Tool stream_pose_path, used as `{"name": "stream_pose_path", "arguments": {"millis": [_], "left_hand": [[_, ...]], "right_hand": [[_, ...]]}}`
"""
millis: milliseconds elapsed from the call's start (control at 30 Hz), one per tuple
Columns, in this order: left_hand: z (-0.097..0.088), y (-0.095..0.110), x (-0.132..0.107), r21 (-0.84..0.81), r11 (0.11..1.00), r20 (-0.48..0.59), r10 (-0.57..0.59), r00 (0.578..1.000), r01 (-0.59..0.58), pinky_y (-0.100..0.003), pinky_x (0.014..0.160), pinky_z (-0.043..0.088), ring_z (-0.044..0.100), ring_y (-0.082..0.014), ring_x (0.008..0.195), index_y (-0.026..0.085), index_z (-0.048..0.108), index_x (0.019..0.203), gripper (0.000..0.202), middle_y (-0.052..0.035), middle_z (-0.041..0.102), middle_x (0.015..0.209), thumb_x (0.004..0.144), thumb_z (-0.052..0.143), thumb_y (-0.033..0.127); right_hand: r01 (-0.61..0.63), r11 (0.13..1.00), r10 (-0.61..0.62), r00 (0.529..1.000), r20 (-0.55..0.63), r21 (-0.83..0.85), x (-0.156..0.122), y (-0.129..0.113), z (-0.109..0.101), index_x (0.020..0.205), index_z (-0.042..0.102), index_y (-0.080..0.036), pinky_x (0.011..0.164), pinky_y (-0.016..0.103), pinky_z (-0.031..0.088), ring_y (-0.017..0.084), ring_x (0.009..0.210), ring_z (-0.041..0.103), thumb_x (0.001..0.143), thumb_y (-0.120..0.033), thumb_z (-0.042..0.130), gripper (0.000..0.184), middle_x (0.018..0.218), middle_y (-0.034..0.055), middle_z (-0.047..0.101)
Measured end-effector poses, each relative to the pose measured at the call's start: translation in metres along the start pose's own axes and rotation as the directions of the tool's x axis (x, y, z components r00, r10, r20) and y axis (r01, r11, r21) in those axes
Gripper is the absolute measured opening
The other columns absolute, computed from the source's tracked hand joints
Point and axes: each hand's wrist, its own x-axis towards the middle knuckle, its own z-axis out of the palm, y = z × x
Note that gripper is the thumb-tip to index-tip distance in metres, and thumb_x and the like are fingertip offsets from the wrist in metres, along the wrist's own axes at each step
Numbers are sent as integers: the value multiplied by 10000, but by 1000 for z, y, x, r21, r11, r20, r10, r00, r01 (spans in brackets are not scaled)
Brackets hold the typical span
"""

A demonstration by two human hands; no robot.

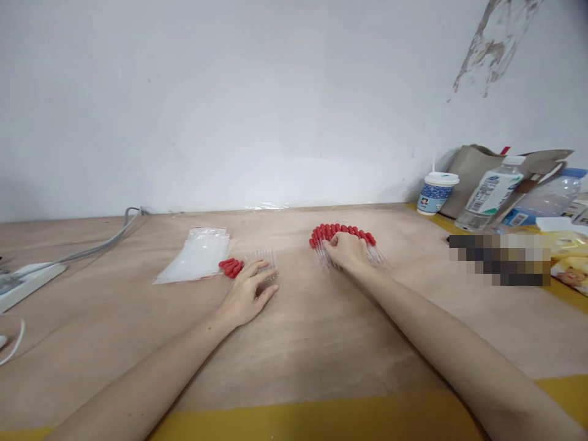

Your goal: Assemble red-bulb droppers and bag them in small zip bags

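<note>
On the table lies a fan of clear droppers with red rubber bulbs (pixel 337 229), their thin tubes pointing toward me. My right hand (pixel 348 250) is over the middle of this fan, its fingers curled and pinched on a dropper; the fingertips are partly hidden. Farther left, my left hand (pixel 252 288) rests with its fingers apart over a row of loose clear tubes (pixel 265 253), covering part of them. A small pile of loose red bulbs (pixel 231 267) lies just beside its knuckles. Left of that pile is a stack of clear plastic bags (pixel 197 254).
At the right stand a paper cup (pixel 434 195) with a straw, a plastic bottle (pixel 489 195), a grey bag (pixel 463 168) and a yellow package (pixel 569 263). A grey cable (pixel 105 240) runs to a white power strip (pixel 32 282) at the left. A white wall is behind.
</note>
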Motion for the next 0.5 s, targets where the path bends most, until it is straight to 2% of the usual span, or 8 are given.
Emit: {"name": "stream_pose_path", "arguments": {"millis": [100, 167, 233, 300, 367, 500], "left_hand": [[0, 0, 1, 80, 997, -112, -13, 994, 22, -446, 951, 361, 397, -273, 1158, 206, 629, 1025, 301, -104, 503, 1167, 798, 523, 372], [0, -2, 3, 140, 986, -208, -65, 976, 95, -446, 962, 340, 373, -281, 1167, 205, 645, 994, 298, -109, 485, 1170, 793, 525, 390], [0, -5, 4, 175, 966, -283, -137, 949, 191, -455, 977, 311, 340, -294, 1187, 205, 644, 1006, 306, -117, 464, 1180, 803, 507, 390], [0, -13, 5, 191, 938, -319, -219, 922, 289, -485, 981, 283, 303, -314, 1207, 215, 636, 1030, 314, -123, 448, 1190, 816, 481, 384], [0, -24, 4, 201, 914, -311, -282, 908, 353, -506, 973, 276, 296, -327, 1207, 221, 631, 1043, 324, -127, 443, 1194, 830, 446, 381], [-1, -49, 4, 162, 906, -232, -349, 908, 390, -452, 968, 314, 357, -300, 1170, 150, 592, 1100, 397, -152, 455, 1172, 857, 362, 364]], "right_hand": [[152, 988, -152, 988, -12, 20, -11, -10, 3, 736, 619, -186, 746, 313, 336, 181, 731, 577, 793, -363, 450, 251, 741, 36, 653], [280, 959, -281, 960, 14, 30, -21, -23, 8, 738, 619, -179, 746, 306, 333, 176, 739, 569, 800, -328, 450, 234, 743, 43, 653], [352, 936, -352, 935, 40, 20, -31, -39, 15, 708, 628, -176, 764, 321, 324, 203, 806, 557, 794, -326, 462, 240, 749, 65, 654], [346, 937, -348, 935, 74, 40, -37, -56, 23, 720, 640, -187, 796, 340, 311, 211, 850, 552, 804, -340, 450, 259, 781, 70, 659], [276, 960, -280, 948, 149, 47, -38, -70, 30, 770, 649, -196, 813, 353, 309, 211, 862, 560, 808, -364, 437, 273, 824, 73, 662], [174, 985, -172, 958, 231, 12, -31, -89, 40, 818, 658, -175, 805, 380, 327, 237, 861, 578, 803, -431, 427, 345, 850, 102, 663]]}}
